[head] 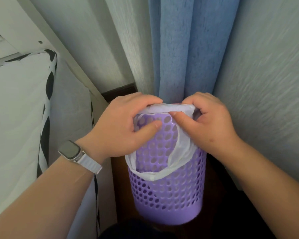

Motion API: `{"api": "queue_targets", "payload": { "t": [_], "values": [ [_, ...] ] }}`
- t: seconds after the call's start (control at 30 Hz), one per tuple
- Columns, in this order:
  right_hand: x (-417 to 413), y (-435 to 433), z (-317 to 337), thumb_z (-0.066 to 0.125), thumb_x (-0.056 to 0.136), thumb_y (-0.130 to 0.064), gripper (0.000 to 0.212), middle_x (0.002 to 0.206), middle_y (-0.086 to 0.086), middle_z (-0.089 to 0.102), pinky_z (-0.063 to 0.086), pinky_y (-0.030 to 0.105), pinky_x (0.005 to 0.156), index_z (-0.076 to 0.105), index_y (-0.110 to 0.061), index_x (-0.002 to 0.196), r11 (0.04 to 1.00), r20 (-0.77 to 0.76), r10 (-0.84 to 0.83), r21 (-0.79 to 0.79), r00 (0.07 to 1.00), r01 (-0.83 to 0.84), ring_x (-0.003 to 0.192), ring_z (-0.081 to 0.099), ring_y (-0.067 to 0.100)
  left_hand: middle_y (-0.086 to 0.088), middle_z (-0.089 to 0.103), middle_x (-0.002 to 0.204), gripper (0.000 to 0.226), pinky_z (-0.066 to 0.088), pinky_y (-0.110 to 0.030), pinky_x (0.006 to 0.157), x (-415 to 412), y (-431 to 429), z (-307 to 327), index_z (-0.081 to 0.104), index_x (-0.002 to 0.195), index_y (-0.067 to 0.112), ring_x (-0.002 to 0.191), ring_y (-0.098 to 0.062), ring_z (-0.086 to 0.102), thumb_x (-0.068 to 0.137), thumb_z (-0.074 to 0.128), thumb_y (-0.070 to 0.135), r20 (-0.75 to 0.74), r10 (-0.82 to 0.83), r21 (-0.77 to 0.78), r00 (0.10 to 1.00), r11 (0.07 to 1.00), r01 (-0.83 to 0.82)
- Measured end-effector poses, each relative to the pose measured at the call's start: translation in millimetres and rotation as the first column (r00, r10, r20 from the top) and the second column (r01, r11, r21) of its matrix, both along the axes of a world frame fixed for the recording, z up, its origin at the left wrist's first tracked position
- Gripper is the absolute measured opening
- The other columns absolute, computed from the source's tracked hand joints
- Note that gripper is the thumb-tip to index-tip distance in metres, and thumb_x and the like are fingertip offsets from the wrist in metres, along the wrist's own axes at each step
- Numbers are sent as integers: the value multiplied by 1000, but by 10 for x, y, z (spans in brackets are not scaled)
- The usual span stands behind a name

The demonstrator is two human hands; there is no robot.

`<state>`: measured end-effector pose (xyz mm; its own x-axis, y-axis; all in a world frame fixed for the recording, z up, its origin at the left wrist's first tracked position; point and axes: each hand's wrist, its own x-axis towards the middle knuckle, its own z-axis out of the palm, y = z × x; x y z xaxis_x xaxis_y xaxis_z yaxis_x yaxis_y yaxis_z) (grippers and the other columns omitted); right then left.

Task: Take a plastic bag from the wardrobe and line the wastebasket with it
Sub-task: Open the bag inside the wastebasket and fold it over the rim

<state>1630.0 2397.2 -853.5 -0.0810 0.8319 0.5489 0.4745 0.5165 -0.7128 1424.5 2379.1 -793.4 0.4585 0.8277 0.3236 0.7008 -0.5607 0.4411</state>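
Observation:
A purple wastebasket [169, 195] with round holes stands on the dark floor below me. A white plastic bag [181, 149] lies inside it, and its edge is folded over the near rim. Both hands grip the bag's far edge at the basket's far rim. My left hand [123, 125], with a watch on its wrist, pinches that edge from the left, thumb inside the basket. My right hand [209, 123] pinches it from the right. The far rim itself is hidden behind the fingers and the bag.
A bed with a white quilt [16, 109] trimmed in black and white fills the left side, close to the basket. A blue curtain [185, 49] and a pale curtain [266, 83] hang right behind the basket. The dark wooden floor [119, 178] shows around it.

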Motion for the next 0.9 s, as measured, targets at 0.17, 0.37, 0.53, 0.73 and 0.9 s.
{"api": "queue_targets", "payload": {
  "t": [0.17,0.37,0.53,0.73,0.9],
  "values": [
    [-104,-42,31,64,76,-45,27,68,-3,59,47,44,68,63,-18,72,999,23,-43,-9,999,43,68,53,19,14,58,82,27,49,-41,71,98,-3,-27,70,111,17,74,-14,58,93,57,33,-71,42,153,997,988,-31],
    [-17,-34,37,67,81,-40,28,82,1,67,49,41,70,69,-13,87,987,0,158,-31,987,-158,79,63,21,4,61,74,11,47,-41,64,15,18,-55,68,87,16,70,-14,57,89,58,19,20,61,17,998,998,-62],
    [67,16,63,68,81,-47,34,78,0,64,46,45,72,68,-14,84,996,55,74,34,996,-76,75,58,22,3,61,69,14,45,-32,59,3,-1,-11,67,81,15,66,-10,56,87,56,21,126,120,-5,985,993,-121],
    [79,5,107,67,80,-48,35,68,1,57,44,40,64,64,-13,75,999,29,52,11,998,-53,67,53,20,-2,63,69,19,44,-27,56,6,-20,-19,67,81,15,64,-15,57,88,53,26,199,135,-62,971,990,-125],
    [27,-23,89,62,78,-50,42,60,1,52,43,41,58,55,-12,64,1000,49,-17,12,999,17,61,49,23,-1,63,74,11,47,-32,61,12,-8,-10,67,86,14,68,-14,58,88,58,19,185,70,-20,980,998,-68]
  ]
}}
